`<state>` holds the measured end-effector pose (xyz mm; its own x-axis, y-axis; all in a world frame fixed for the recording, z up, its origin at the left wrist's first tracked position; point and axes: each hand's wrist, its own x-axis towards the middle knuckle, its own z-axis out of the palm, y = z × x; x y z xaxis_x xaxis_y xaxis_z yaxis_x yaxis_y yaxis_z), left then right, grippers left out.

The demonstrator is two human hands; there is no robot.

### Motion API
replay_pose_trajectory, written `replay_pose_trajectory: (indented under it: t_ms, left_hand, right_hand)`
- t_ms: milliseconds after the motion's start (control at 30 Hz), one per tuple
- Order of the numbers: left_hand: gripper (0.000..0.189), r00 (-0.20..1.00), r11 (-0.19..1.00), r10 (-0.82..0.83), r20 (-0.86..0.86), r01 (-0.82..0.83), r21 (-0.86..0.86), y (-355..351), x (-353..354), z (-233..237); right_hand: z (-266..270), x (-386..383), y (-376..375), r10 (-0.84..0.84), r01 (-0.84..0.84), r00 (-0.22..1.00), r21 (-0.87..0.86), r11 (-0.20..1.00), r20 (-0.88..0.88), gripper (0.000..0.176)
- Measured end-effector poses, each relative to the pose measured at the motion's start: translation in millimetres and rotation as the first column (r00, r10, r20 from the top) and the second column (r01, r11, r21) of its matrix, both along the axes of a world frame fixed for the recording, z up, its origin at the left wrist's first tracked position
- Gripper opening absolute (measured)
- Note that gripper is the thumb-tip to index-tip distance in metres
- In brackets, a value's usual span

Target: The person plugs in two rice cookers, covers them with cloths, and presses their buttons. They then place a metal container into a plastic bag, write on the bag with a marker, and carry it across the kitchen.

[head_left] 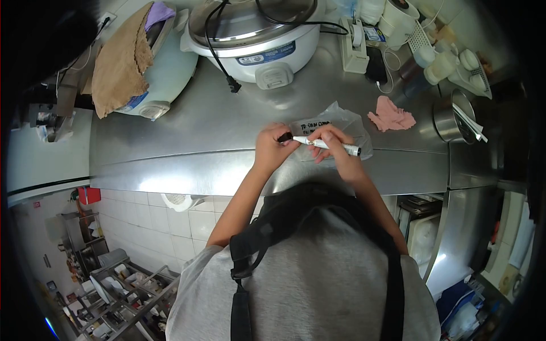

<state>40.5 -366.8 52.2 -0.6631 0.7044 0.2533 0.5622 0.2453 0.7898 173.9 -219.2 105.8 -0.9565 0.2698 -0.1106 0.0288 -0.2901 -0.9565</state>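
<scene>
My right hand (pixel 334 143) grips a white marker (pixel 327 144) with a dark end, its tip pointing left. Closed around the black marker cap (pixel 285 137) is my left hand (pixel 272 146), and the cap meets or nearly meets the marker's tip. Both hands are over a clear plastic bag (pixel 355 129) that lies on the steel counter (pixel 222 136). Black handwriting shows on the bag just above the marker; part of the bag is hidden behind my hands.
A large rice cooker (pixel 256 51) stands at the back, its black plug (pixel 234 85) lying on the counter. Another cooker (pixel 170 79) with cardboard (pixel 120 65) over it is at left. Right of the bag lie a pink cloth (pixel 391 115) and a metal pot (pixel 449 122).
</scene>
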Motion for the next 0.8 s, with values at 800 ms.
replay_pose_trajectory:
  t_ms: [800]
  left_hand:
    - [0.074,0.967,0.967,-0.251,0.037,0.25,0.048,64,53,55]
  right_hand:
    - [6,-38,108,-0.554,0.555,0.829,0.251,0.793,-0.079,0.034]
